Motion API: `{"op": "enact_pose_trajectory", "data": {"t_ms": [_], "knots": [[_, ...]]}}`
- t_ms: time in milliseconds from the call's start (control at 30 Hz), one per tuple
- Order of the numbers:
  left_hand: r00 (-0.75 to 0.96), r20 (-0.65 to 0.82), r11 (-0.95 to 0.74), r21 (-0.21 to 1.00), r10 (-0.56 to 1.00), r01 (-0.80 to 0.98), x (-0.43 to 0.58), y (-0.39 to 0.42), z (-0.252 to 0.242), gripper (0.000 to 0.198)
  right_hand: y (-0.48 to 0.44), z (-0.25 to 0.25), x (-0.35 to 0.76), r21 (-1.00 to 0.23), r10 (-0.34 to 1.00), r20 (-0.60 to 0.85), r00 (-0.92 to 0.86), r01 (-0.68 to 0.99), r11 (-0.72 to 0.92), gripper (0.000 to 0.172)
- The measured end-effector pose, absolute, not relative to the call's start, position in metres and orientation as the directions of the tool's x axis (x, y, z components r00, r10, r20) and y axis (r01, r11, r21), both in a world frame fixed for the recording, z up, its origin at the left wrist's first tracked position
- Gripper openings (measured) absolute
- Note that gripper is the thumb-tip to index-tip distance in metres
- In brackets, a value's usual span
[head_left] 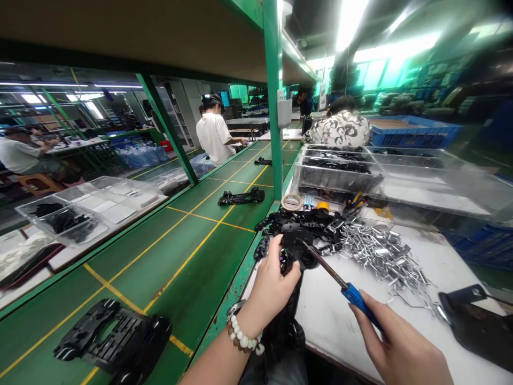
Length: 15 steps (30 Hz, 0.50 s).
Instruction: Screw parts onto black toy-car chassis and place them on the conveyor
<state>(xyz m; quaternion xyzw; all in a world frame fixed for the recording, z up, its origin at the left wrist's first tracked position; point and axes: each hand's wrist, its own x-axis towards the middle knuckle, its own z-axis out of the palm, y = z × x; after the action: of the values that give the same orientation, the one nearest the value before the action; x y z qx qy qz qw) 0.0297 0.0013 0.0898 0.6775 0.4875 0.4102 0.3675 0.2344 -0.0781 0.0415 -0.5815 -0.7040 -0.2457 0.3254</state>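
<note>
My left hand (272,286) grips a black plastic toy-car chassis (296,246) at the near edge of the white table. Its fingers wrap around one end, and part of the chassis is hidden behind the hand. In my right hand (395,337) is a screwdriver (355,297) with a blue handle, its shaft slanting up and left. The screwdriver's tip meets or nearly meets the top of the chassis; exact contact cannot be made out. Just beyond lie a heap of black plastic parts (310,219) and a pile of bent metal rods (380,256).
Left of the table runs a green conveyor belt (192,256) carrying a near chassis (116,337) and a farther chassis (241,197). A green post (273,101) rises beside it. Clear plastic bins (340,174) and a tape roll (292,201) stand behind the piles. Co-workers (214,131) sit farther off.
</note>
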Motion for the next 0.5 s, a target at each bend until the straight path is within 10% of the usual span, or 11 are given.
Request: {"op": "enact_pose_trajectory", "data": {"t_ms": [300, 500], "knots": [[0.182, 0.201, -0.260, 0.875, 0.962, 0.408, 0.034, 0.000, 0.087, 0.049, -0.084, 0.048, 0.232, 0.157, 0.632, 0.740, -0.230, 0.973, 0.170, 0.024], [0.180, 0.187, -0.242, 0.899, 0.966, 0.366, 0.033, 0.000, 0.085, 0.049, -0.081, 0.056, 0.233, 0.079, 0.627, 0.766, -0.143, 0.988, 0.129, 0.023]]}}
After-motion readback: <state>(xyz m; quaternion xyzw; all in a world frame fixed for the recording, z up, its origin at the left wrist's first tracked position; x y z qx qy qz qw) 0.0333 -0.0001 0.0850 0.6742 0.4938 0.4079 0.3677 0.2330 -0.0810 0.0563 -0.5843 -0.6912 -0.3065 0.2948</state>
